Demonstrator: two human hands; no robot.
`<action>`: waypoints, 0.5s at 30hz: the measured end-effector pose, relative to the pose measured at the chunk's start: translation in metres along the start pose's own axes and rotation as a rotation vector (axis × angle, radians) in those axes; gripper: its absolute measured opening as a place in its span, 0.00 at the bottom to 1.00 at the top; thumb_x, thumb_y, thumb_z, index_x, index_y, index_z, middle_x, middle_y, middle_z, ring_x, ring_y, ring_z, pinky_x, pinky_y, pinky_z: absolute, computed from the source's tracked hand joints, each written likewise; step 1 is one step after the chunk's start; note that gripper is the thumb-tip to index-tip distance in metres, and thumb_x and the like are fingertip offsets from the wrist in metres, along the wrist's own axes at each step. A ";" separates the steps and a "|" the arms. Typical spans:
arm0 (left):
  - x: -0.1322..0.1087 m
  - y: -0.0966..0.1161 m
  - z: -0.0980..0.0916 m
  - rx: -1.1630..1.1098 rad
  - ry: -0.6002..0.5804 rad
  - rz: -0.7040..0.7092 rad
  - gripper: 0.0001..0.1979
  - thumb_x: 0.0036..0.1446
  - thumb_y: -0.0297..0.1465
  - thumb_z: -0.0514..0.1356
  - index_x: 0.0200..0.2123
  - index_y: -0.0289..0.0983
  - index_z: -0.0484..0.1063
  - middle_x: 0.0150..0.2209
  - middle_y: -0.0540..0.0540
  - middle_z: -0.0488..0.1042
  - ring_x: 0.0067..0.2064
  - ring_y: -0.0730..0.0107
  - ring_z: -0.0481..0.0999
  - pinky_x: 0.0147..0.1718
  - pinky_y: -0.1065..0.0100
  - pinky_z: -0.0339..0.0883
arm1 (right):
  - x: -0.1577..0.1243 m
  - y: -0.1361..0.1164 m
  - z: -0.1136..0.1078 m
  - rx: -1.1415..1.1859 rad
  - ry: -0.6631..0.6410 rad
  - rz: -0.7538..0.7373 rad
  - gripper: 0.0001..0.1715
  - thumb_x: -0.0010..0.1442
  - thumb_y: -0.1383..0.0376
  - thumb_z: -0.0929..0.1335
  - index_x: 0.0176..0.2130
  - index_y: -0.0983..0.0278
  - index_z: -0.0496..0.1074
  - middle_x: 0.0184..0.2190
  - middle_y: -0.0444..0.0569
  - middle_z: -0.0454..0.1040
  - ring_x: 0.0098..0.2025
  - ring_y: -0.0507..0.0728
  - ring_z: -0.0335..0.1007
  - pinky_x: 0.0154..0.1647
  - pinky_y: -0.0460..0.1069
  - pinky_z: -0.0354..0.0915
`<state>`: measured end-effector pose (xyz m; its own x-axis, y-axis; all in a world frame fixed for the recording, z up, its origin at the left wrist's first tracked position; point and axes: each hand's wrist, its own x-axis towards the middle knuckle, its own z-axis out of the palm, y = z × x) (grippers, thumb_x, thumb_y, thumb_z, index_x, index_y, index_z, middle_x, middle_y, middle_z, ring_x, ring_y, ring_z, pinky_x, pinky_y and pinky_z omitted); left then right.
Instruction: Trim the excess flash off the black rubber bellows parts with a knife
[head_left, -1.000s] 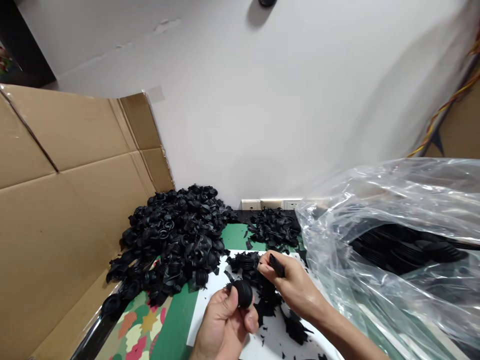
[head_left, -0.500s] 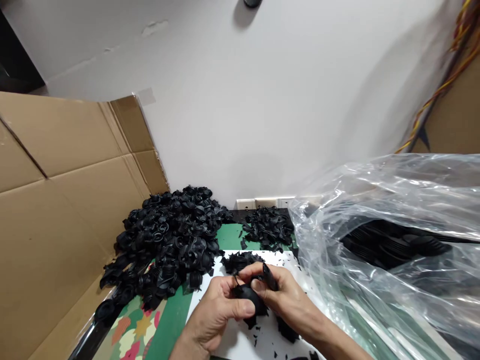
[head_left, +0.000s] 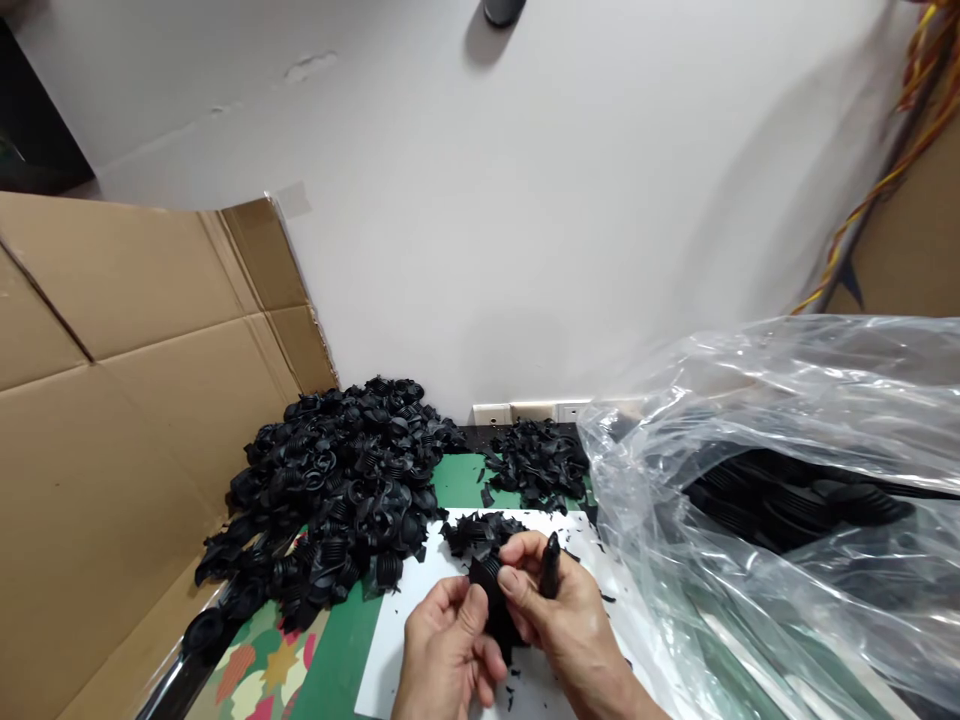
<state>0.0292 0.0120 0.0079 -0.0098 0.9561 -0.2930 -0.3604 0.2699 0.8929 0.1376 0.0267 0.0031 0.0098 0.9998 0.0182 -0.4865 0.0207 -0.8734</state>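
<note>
A black ribbed rubber piece (head_left: 487, 578) is held between my two hands above the white sheet (head_left: 397, 620). My left hand (head_left: 454, 645) pinches its left edge with the thumb and index finger, the other fingers loosely curled. My right hand (head_left: 570, 625) grips its right side with thumb and fingertips. A dark pen-like tool (head_left: 551, 565) is also tucked in that hand, its end sticking up; what kind of tool it is I cannot tell. Just beyond the hands lies a small heap of torn black scraps (head_left: 476, 530). Small black bits are scattered on the sheet.
A large pile of black ribbed rubber pieces (head_left: 345, 480) stands at the left against a cardboard panel (head_left: 150, 400). Farther back is a heap of black trimmings (head_left: 536, 460) on a green surface (head_left: 457, 480). At the right, a clear plastic bag (head_left: 675, 560) holds black ribbed parts (head_left: 787, 495).
The rubber piece has been turned so its ribs now face up. Both hands have shifted their hold on it, and the tool in my right hand stands more upright.
</note>
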 end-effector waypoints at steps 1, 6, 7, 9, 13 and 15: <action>-0.001 -0.001 0.000 0.007 -0.011 0.005 0.20 0.38 0.44 0.68 0.27 0.33 0.70 0.17 0.51 0.70 0.12 0.82 0.62 0.09 0.79 0.43 | 0.000 0.000 0.001 0.001 -0.005 0.004 0.23 0.41 0.51 0.74 0.28 0.63 0.63 0.14 0.34 0.59 0.13 0.45 0.50 0.14 0.41 0.47; -0.002 0.010 -0.006 -0.046 0.010 0.010 0.18 0.38 0.39 0.69 0.30 0.33 0.73 0.14 0.54 0.67 0.13 0.83 0.60 0.11 0.79 0.47 | 0.001 -0.010 -0.004 -0.129 -0.067 -0.015 0.19 0.45 0.53 0.72 0.25 0.64 0.65 0.14 0.36 0.60 0.14 0.46 0.52 0.14 0.43 0.50; -0.002 0.013 -0.008 -0.051 -0.003 0.001 0.16 0.38 0.37 0.70 0.29 0.33 0.73 0.13 0.54 0.66 0.13 0.83 0.60 0.12 0.79 0.47 | 0.002 -0.013 -0.006 -0.172 -0.043 -0.053 0.17 0.46 0.55 0.72 0.25 0.64 0.67 0.16 0.38 0.63 0.16 0.47 0.55 0.16 0.43 0.54; -0.002 0.017 -0.011 -0.036 -0.055 -0.012 0.14 0.39 0.35 0.70 0.26 0.33 0.71 0.12 0.54 0.65 0.13 0.84 0.59 0.12 0.79 0.45 | 0.003 -0.021 -0.010 -0.255 -0.002 -0.158 0.12 0.47 0.59 0.72 0.28 0.64 0.71 0.24 0.43 0.70 0.25 0.52 0.65 0.25 0.46 0.61; -0.003 0.019 -0.008 -0.028 -0.115 -0.013 0.15 0.38 0.35 0.70 0.24 0.33 0.70 0.12 0.54 0.65 0.12 0.84 0.58 0.13 0.78 0.43 | 0.003 -0.028 -0.010 -0.386 -0.109 -0.333 0.07 0.49 0.62 0.69 0.30 0.62 0.76 0.32 0.49 0.73 0.36 0.58 0.69 0.38 0.50 0.64; -0.005 0.019 -0.004 -0.043 -0.133 -0.037 0.14 0.38 0.35 0.70 0.24 0.34 0.69 0.14 0.54 0.65 0.13 0.84 0.58 0.13 0.78 0.45 | 0.002 -0.028 -0.008 -0.402 -0.140 -0.351 0.07 0.50 0.62 0.68 0.26 0.62 0.75 0.29 0.48 0.71 0.32 0.57 0.69 0.33 0.49 0.64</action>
<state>0.0181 0.0121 0.0252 0.1270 0.9531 -0.2746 -0.3975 0.3025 0.8663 0.1582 0.0282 0.0234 -0.0187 0.9239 0.3823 -0.1027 0.3785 -0.9199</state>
